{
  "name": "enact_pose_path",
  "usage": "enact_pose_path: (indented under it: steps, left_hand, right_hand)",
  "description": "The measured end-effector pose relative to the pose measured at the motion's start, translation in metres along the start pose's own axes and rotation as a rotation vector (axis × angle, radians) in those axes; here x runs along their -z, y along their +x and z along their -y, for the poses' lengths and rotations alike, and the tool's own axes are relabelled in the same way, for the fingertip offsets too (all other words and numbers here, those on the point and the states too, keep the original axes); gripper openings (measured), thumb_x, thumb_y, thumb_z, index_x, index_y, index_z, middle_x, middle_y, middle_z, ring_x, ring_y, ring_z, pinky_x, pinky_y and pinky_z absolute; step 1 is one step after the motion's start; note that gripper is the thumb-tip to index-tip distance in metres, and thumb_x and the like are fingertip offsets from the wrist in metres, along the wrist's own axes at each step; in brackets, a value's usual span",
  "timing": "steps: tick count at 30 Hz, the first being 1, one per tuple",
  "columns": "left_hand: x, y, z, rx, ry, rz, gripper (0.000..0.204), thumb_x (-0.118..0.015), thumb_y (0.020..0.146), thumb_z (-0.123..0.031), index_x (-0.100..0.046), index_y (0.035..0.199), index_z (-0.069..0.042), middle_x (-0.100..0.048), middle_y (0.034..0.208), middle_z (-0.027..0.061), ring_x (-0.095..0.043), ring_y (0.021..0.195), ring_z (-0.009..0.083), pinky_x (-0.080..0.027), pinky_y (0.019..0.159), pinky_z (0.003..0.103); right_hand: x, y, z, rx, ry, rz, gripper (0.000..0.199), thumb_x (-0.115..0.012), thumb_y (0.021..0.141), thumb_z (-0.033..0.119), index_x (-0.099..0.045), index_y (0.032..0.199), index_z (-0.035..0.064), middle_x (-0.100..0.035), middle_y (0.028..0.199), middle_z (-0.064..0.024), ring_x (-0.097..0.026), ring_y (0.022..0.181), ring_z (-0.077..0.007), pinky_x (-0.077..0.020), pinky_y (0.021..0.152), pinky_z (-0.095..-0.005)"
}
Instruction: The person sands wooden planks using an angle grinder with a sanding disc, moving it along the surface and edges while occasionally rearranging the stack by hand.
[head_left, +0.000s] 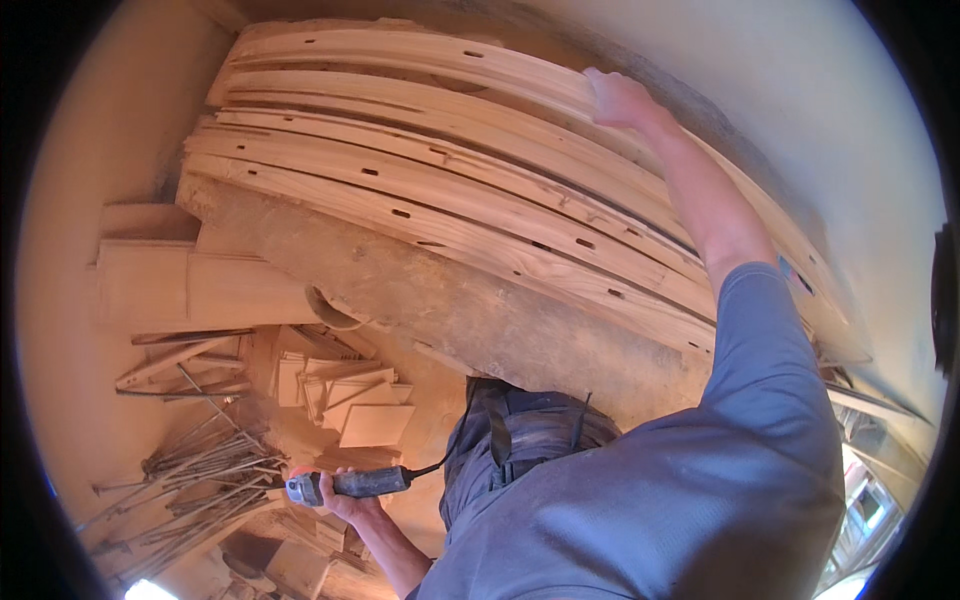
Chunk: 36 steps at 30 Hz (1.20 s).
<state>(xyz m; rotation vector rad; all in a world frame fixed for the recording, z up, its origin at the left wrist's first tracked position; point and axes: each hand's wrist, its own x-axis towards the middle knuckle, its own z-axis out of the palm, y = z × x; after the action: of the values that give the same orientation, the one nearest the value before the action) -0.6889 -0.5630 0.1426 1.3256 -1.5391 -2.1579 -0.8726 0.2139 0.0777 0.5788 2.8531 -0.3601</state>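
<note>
My left hand (345, 497), low at the left, is wrapped round an angle grinder (365, 482) with a black body and a metal head. Its cord runs toward my waist. Across the workbench, my right hand (622, 100) is closed on the farthest long wooden board (525, 75), fingers bent over it and partly hidden. More pale boards (430, 165) with small dark slots lie side by side nearer to me. The nearest board (480, 248) rests along the dusty bench top (400, 285).
Thin square wooden pieces (370, 415) lie stacked on the floor left of the bench. A heap of metal rods (215, 475) lies farther left. Flat panels (145, 280) lean by the left wall, and a pale wall (800, 110) stands behind the bench.
</note>
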Motion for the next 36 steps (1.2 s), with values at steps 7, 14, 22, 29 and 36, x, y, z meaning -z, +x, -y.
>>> enact_pose_path:
  steps: [7,14,22,29,36]
  left_hand:
    - [-0.014,0.019,0.010,0.046,0.027,0.015,0.028,-0.078,0.082,-0.026,-0.061,0.096,-0.009,-0.065,0.078,0.0092,-0.065,0.068,0.0264,-0.058,0.066,0.040]
    - [-0.048,0.009,0.016,0.062,0.038,0.138,0.021,-0.073,0.087,-0.020,-0.060,0.099,-0.008,-0.064,0.077,0.0068,-0.066,0.067,0.0233,-0.060,0.064,0.037]
    - [-0.044,0.007,0.010,0.067,0.035,0.208,0.023,-0.076,0.085,-0.023,-0.061,0.094,-0.009,-0.065,0.076,0.0078,-0.066,0.067,0.0241,-0.059,0.064,0.039]
    - [-0.039,-0.006,0.013,0.069,0.018,0.144,0.021,-0.077,0.084,-0.023,-0.063,0.089,-0.008,-0.068,0.077,0.0102,-0.066,0.066,0.0265,-0.059,0.066,0.040]
    - [-0.023,-0.003,0.021,0.053,-0.011,0.057,0.024,-0.077,0.084,-0.026,-0.060,0.091,-0.011,-0.067,0.079,0.0086,-0.066,0.067,0.0252,-0.060,0.065,0.040]
  right_hand:
    - [-0.067,-0.077,-0.012,0.344,0.055,-0.568,0.061,-0.063,0.080,0.005,-0.053,0.140,0.0028,-0.056,0.143,-0.0210,-0.052,0.134,-0.0395,-0.0426,0.113,-0.0484]
    - [-0.115,-0.160,-0.028,-0.020,0.149,-0.167,0.090,-0.078,0.078,0.025,-0.038,0.156,0.0047,-0.039,0.159,-0.0231,-0.033,0.149,-0.0410,-0.0265,0.125,-0.0474]
    - [-0.090,-0.126,-0.060,-0.141,0.196,0.168,0.109,-0.083,0.065,0.022,-0.032,0.159,0.0049,-0.036,0.159,-0.0301,-0.035,0.146,-0.0474,-0.0311,0.124,-0.0472]
    - [-0.074,-0.111,-0.051,-0.152,0.151,0.307,0.105,-0.082,0.060,0.018,-0.037,0.153,-0.0012,-0.043,0.152,-0.0328,-0.043,0.143,-0.0434,-0.0377,0.120,-0.0418]
    - [-0.087,-0.120,-0.062,-0.074,0.030,0.174,0.095,-0.080,0.062,0.019,-0.043,0.148,-0.0005,-0.055,0.139,-0.0291,-0.053,0.130,-0.0428,-0.0451,0.112,-0.0445]
